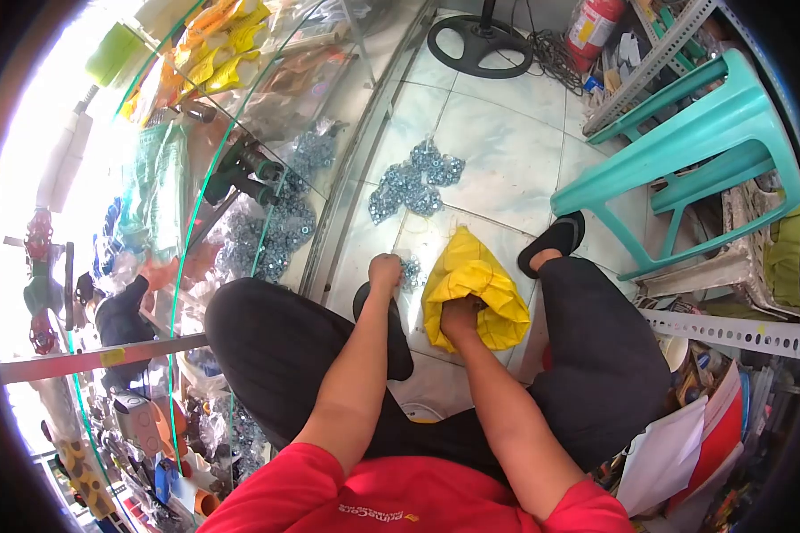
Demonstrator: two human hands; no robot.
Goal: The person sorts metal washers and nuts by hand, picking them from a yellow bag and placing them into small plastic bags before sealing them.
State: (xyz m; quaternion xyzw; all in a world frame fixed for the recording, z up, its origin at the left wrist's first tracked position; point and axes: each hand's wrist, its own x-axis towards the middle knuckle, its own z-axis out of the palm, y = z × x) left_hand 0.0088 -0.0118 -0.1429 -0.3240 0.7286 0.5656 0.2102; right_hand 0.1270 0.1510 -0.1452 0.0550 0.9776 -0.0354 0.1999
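My left hand (385,271) is closed, with a small clear bag of metal nuts (410,273) hanging at its side over the floor. My right hand (460,320) reaches into the mouth of a yellow plastic sack (468,266) that stands slumped between my feet. The sack's folds hide those fingers, so I cannot see what they touch. Farther ahead on the tiles lies a heap of similar bagged nuts (415,180), several bags close together.
On the left, a glass display case (316,178) holds more bagged hardware. A teal plastic stool (693,151) stands at the right beside metal shelving (729,330). At the back are a black round base (480,46), coiled cable (556,60) and a red extinguisher (593,31).
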